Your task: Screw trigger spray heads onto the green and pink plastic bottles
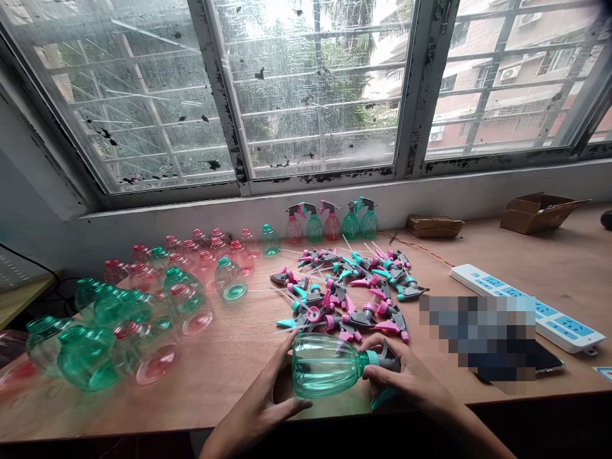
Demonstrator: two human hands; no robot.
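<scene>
A clear green spray bottle [327, 366] lies sideways between my hands near the table's front edge, its base to the left. My left hand [268, 392] holds the base end, thumb below and fingers behind it. My right hand [406, 376] grips the grey and teal trigger head [377, 360] at the bottle's neck, thumb and fingers closed around the collar. Part of the head is hidden by those fingers. Just beyond the bottle lies a heap of loose pink, teal and grey trigger heads [344, 293] with thin white tubes.
Several open green and pink bottles [90, 357] stand on the left. Spray bottles with heads fitted [332, 223] line the window wall. To the right are a power strip [526, 306], a partly blurred dark device [545, 357], a flat brown box [435, 226] and an open carton [540, 213].
</scene>
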